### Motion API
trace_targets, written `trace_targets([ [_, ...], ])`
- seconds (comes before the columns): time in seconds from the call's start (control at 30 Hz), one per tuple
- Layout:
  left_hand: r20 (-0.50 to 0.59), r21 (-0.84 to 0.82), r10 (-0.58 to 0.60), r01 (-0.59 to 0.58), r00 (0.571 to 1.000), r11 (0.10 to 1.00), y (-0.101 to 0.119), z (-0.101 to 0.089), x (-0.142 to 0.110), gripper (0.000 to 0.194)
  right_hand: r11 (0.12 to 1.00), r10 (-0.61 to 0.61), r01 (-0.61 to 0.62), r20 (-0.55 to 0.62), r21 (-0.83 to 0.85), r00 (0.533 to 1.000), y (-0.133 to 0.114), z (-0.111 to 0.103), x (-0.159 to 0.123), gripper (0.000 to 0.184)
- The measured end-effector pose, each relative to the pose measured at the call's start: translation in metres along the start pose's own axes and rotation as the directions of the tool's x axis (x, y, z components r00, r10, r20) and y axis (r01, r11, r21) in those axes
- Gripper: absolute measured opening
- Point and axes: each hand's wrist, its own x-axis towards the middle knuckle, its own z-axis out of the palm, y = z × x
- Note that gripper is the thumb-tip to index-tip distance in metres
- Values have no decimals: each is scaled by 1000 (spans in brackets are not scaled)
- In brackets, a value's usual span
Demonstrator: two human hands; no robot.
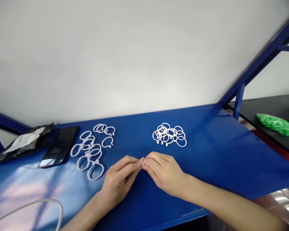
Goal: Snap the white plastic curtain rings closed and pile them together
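My left hand [121,178] and my right hand [165,173] meet over the front middle of the blue table. Thumbs and fingertips of both are pinched together on a white plastic ring [143,164]. Only a small white end of it shows; the fingers hide the rest. Left of my left hand lies a loose spread of white plastic rings [95,172], several with a gap and small knobbed ends. Beyond my right hand is a tighter, overlapping pile of similar white rings [181,143], whose small end knobs appear joined.
A black phone [59,147] and a black plastic package [26,142] with a white label lie at the left of the blue table [212,154]. A white cable [45,200] curves across the lower left. Blue frame bars [238,102] rise at right, beside a bag of green pieces [276,125].
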Motion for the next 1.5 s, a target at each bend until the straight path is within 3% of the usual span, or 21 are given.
trace_targets([
  [0.17,99,32,59,-63,993,998,-13,-3,1,16,999,-12,14,57,-36,998,6,1,4,36],
  [0.27,147,245,56,-91,988,965,-29,-11,5,20,994,14,-6,68,-110,998,16,-3,8,33],
  [0.33,109,473,-44,-13,993,881,-41,-19,7,24,979,63,-52,49,-195,997,25,-10,9,31],
  [0.4,46,666,-177,102,983,739,-53,-30,8,29,954,127,-114,27,-276,992,34,-19,10,27],
  [0.5,33,818,-328,163,944,551,-63,-43,9,31,907,230,-185,78,-379,970,42,-30,9,17],
  [0.63,94,864,-420,136,903,485,-64,-49,7,24,842,377,-229,229,-489,897,42,-37,11,8],
  [0.73,131,869,-465,124,876,479,-65,-48,5,23,818,422,-244,255,-520,870,37,-39,14,12],
  [0.83,154,845,-485,140,861,517,-67,-46,5,23,813,418,-260,212,-521,883,34,-39,15,15],
  [0.93,165,761,-466,188,869,621,-63,-41,7,19,846,376,-261,173,-464,910,29,-35,15,16],
  [1.03,234,522,-438,267,868,810,-46,-34,9,17,923,285,-229,152,-311,946,20,-24,12,18],
  [1.1,341,284,-427,341,838,896,-29,-30,11,16,965,215,-189,135,-182,967,12,-15,10,25],
  [1.2,488,22,-414,464,768,886,-6,-26,15,16,991,127,-130,138,11,982,3,-5,8,22],
  [1.27,508,-57,-422,518,751,853,1,-25,17,17,986,109,-125,144,106,984,2,-1,7,17],
  [1.5,345,-154,-541,615,767,774,-8,-21,14,13,944,174,-183,57,276,983,8,4,4,13],
])
